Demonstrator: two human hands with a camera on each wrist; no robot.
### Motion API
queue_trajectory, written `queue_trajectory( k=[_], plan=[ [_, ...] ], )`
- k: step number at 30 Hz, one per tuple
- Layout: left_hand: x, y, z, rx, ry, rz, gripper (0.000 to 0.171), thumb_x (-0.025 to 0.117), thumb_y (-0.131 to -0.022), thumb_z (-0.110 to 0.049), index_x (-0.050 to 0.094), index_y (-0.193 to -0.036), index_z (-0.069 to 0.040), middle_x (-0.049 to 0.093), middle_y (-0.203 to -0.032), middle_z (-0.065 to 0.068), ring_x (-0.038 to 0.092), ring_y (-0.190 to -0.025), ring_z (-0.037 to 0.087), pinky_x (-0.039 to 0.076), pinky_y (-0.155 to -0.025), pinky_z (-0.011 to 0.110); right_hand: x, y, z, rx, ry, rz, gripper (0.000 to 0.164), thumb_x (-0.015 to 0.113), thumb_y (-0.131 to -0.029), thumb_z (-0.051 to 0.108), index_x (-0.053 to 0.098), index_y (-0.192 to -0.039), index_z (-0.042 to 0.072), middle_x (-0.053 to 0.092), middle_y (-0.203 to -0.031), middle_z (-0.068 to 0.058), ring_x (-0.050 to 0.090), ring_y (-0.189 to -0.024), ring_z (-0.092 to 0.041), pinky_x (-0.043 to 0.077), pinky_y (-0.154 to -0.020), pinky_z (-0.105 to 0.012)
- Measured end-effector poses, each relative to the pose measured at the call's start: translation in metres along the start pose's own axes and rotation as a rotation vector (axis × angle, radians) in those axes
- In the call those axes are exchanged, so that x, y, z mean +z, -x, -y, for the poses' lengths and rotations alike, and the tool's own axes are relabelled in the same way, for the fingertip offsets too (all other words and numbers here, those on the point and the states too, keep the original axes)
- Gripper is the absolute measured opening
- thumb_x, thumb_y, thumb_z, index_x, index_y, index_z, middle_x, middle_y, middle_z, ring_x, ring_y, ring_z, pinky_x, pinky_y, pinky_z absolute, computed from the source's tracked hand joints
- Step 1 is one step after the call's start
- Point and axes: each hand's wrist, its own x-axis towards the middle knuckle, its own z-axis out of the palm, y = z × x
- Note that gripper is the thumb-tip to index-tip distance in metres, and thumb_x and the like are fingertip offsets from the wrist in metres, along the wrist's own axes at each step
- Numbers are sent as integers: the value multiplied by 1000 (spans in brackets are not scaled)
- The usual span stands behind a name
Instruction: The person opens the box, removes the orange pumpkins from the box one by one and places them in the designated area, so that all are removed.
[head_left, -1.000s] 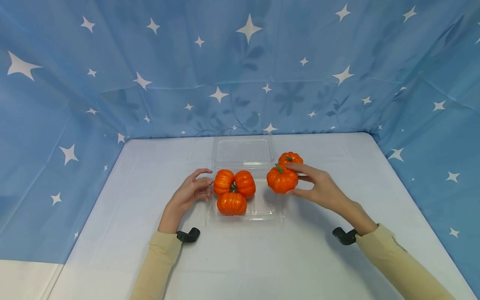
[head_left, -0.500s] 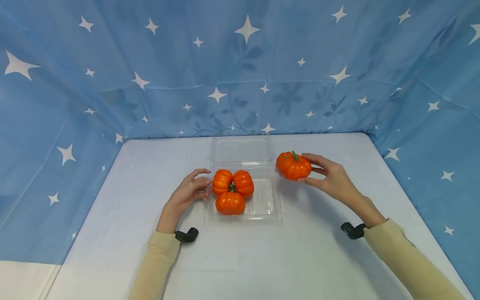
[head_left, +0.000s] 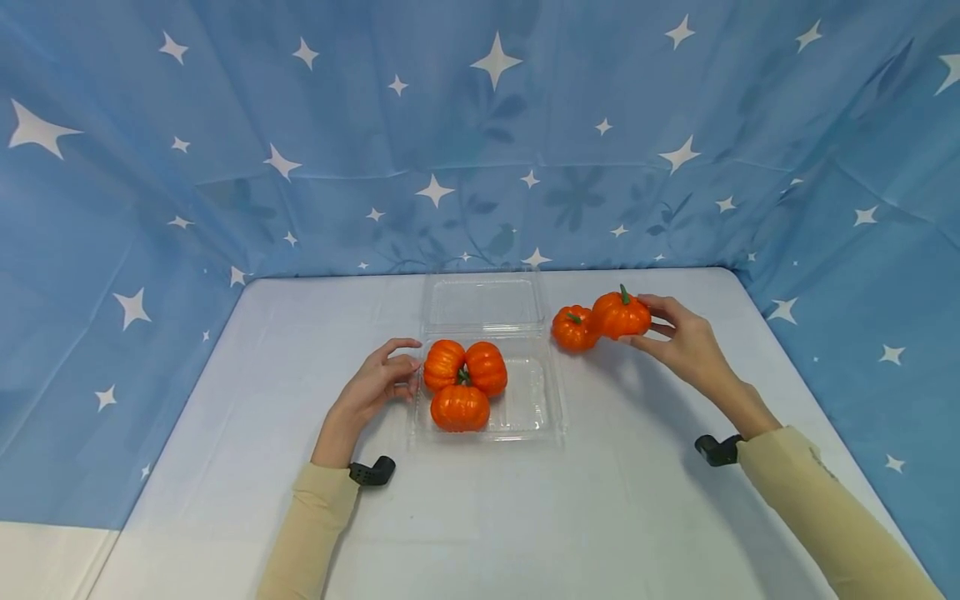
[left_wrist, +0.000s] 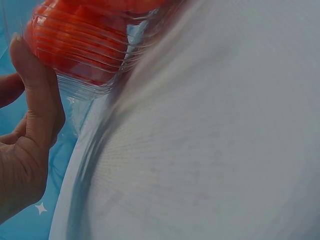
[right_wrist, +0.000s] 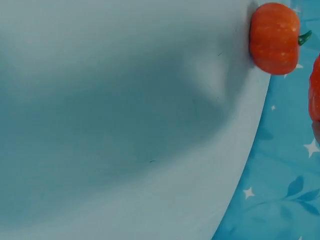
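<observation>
A clear plastic clamshell box lies with its lid folded back, and three small orange toy pumpkins fill its left part. My left hand is at the box's left side; in the left wrist view, a fingertip of that hand touches the clear wall. Held above the table at the right, an orange toy pumpkin with a green stem is pinched between my right hand's thumb and fingers. Another pumpkin stands just left of it, right of the box; it also shows in the right wrist view.
The white tabletop spreads around the box. Behind it hangs a blue curtain with white stars, which also lines both sides. The transparent lid lies flat toward the table's back edge.
My right hand has carried its pumpkin from above the box's right part to the right and farther back, past the standing pumpkin. The left hand has stayed at the box's side.
</observation>
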Motion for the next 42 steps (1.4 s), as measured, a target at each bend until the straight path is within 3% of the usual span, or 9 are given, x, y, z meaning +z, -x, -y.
queue_trajectory(
  k=[6,15,28,35,42],
  plan=[
    [0,0,-3,-4,-11,2,44,53,-104,-8,39,-146,-3,61,-76,2,57,-61,15,54,-56,25,1,-5,-13,59,22,-19,66,81,-88,6,46,-143,-6,51,-147,-29,52,-132,-49,50,-97,-57],
    [0,0,-3,-8,-17,7,45,53,-105,-9,39,-147,-4,62,-77,2,57,-63,15,54,-58,25,9,-15,-33,96,33,-28,65,79,-89,5,44,-142,-9,50,-145,-32,50,-132,-51,49,-99,-60],
    [-4,5,1,-6,-2,11,44,52,-105,-9,37,-146,-5,62,-77,1,57,-64,14,54,-59,26,22,-31,-40,178,100,111,65,75,-91,4,39,-141,-15,46,-143,-38,49,-129,-53,48,-104,-62],
    [-1,4,0,-2,3,13,45,52,-105,-8,37,-147,-5,62,-78,1,57,-64,14,54,-59,25,24,-35,-44,197,108,156,79,76,-90,5,27,-150,-12,39,-147,-38,48,-129,-53,45,-106,-63],
    [0,2,0,-5,4,19,45,52,-105,-9,36,-147,-5,61,-77,1,57,-63,15,55,-59,25,24,-37,-48,189,178,251,89,77,-90,10,20,-154,-15,30,-154,-41,34,-140,-57,35,-113,-66]
  ],
)
